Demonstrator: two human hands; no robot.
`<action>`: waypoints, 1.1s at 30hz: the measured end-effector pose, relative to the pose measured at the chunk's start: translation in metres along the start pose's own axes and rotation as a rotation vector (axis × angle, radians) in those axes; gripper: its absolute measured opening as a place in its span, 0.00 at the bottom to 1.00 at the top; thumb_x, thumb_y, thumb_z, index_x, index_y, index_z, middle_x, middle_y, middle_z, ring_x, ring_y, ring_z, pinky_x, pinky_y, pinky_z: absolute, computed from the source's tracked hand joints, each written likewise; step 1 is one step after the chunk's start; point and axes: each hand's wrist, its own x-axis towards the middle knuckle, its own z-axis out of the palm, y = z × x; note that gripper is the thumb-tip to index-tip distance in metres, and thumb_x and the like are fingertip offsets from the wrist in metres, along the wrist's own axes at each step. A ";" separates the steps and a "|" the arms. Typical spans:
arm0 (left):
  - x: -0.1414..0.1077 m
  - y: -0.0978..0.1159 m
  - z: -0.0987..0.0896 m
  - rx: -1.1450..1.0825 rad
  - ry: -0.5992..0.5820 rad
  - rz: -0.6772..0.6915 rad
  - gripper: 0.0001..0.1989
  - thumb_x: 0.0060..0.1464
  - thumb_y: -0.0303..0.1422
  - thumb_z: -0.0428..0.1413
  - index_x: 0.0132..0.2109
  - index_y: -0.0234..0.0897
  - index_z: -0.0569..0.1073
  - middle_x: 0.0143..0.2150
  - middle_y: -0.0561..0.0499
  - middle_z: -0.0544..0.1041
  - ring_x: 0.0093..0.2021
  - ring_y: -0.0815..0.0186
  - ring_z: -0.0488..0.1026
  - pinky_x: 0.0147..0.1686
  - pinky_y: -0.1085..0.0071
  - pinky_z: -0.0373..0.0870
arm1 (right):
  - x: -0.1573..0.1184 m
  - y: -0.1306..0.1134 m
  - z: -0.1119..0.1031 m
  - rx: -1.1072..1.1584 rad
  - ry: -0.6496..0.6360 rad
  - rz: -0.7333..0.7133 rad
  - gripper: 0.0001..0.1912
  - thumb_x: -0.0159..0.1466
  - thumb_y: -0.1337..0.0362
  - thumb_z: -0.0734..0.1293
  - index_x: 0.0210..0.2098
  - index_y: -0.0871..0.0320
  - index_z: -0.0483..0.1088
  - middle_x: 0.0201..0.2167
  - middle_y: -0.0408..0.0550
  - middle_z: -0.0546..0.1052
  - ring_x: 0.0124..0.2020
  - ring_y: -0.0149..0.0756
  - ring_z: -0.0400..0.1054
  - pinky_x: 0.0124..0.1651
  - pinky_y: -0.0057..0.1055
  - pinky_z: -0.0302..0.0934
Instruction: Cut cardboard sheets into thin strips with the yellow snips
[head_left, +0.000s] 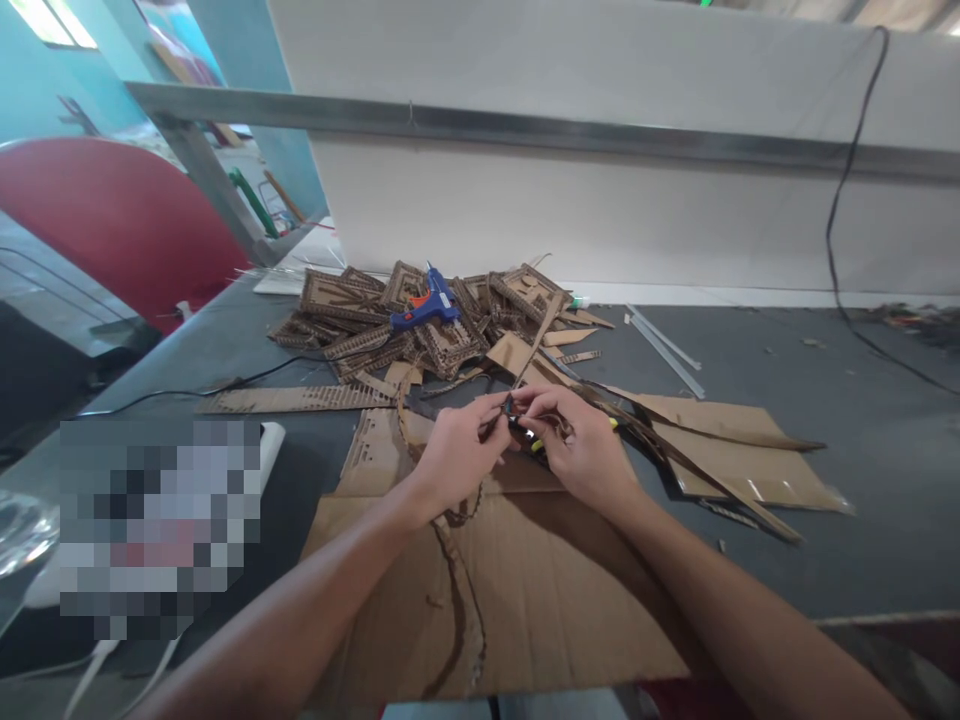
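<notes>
My left hand (461, 450) and my right hand (574, 445) meet above the cardboard sheet (405, 580), fingertips pinched together. Between them is a small dark piece (511, 408), too small and covered to name. A yellow-edged tool (537, 445) shows partly beneath my right hand; I cannot tell whether that hand holds it. A narrow corrugated cardboard strip (461, 570) curls beside and below my left wrist, lying over the sheet. Just beyond the fingers, another thin strip (541, 340) slants upward toward the pile.
Behind my hands, a blue glue gun (429, 308) rests on a heap of cardboard frames (345, 300). Flat cardboard pieces (735, 460) lie to the right, near clear glue sticks (664, 350). A blurred-out item (161, 520) with white cables is at left. A red chair (112, 220) stands beyond.
</notes>
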 end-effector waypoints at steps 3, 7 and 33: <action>0.000 -0.002 0.000 -0.047 0.000 -0.011 0.18 0.61 0.31 0.50 0.56 0.35 0.74 0.31 0.51 0.82 0.24 0.69 0.79 0.27 0.76 0.77 | -0.001 -0.001 0.000 0.052 -0.011 0.044 0.05 0.68 0.64 0.64 0.34 0.54 0.66 0.43 0.54 0.79 0.48 0.41 0.75 0.47 0.38 0.70; -0.001 -0.003 0.000 -0.100 0.002 -0.010 0.19 0.61 0.34 0.52 0.57 0.34 0.73 0.36 0.48 0.83 0.28 0.67 0.80 0.28 0.73 0.79 | -0.002 0.000 -0.002 0.065 -0.017 0.059 0.05 0.68 0.62 0.64 0.35 0.53 0.66 0.45 0.54 0.79 0.47 0.41 0.75 0.46 0.37 0.70; 0.003 -0.005 -0.002 -0.085 -0.033 0.000 0.22 0.62 0.36 0.52 0.60 0.33 0.71 0.32 0.49 0.83 0.26 0.65 0.80 0.28 0.72 0.79 | -0.003 0.004 -0.003 0.037 -0.052 0.023 0.03 0.69 0.65 0.63 0.37 0.53 0.65 0.54 0.57 0.76 0.57 0.44 0.71 0.56 0.44 0.70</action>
